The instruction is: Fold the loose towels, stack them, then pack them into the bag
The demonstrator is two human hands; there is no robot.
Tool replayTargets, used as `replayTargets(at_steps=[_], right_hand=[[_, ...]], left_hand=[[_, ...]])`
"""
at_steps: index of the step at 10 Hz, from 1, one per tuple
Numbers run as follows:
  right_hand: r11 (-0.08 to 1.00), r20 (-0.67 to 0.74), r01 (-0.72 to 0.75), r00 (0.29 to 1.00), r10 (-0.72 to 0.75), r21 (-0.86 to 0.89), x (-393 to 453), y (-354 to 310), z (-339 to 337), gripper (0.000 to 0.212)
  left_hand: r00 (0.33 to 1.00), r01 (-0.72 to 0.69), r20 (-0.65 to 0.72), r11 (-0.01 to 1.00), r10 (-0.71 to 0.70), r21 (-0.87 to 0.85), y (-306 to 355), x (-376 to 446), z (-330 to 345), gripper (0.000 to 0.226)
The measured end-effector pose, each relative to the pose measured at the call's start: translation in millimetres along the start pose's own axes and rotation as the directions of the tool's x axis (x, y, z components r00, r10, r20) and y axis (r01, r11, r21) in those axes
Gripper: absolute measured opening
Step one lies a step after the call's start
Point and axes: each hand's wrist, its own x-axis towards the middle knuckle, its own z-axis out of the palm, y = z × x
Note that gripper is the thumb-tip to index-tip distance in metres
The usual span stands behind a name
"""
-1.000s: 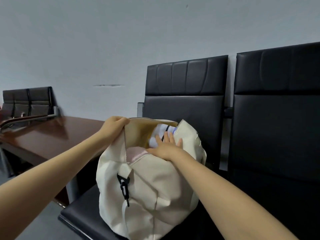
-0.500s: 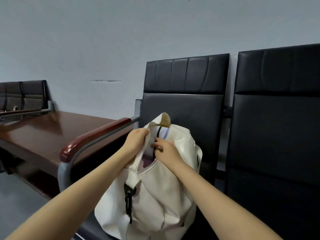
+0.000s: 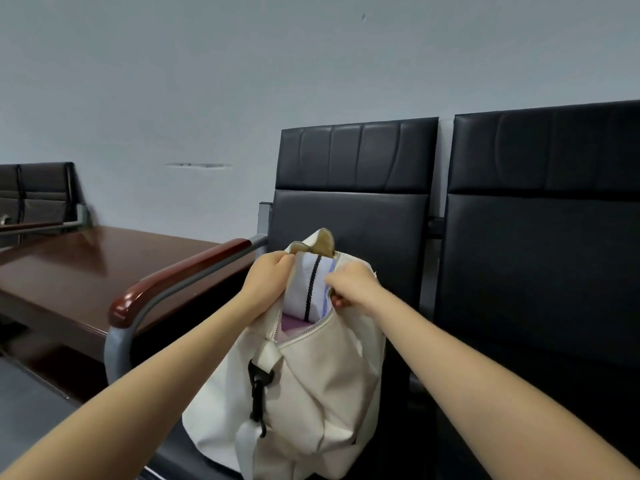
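View: head camera, just one, high up behind both arms.
Facing: forward and a bit down.
Nearness: close to the soft cream cloth bag.

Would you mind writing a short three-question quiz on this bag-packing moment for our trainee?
1. True or false: the cream bag stands on the seat of a black chair.
2. Which hand grips the left edge of the bag's opening? A) left hand B) right hand C) neither
3. Fill in: the white towel showing in the opening has a dark ____ running down it.

Key: 1 true; 2 A; 3 stripe.
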Motion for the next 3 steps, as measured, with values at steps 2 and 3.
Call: replayTargets(at_steps=[2,3], right_hand=[[0.751,-0.055,0.095,0.995,-0.078,0.653,14,-39,-14,0.029],[0.833,-0.005,0.06,0.998,-0.069,0.55,12,-10,26,0.03]], left_hand=[[0.993,0.099,-0.033,0.955,-0.112,-0.279,14,35,-3,0.027],[0.942,0.334,0.142,0.813,-0.304,-0.476,-13,35,22,0.027]])
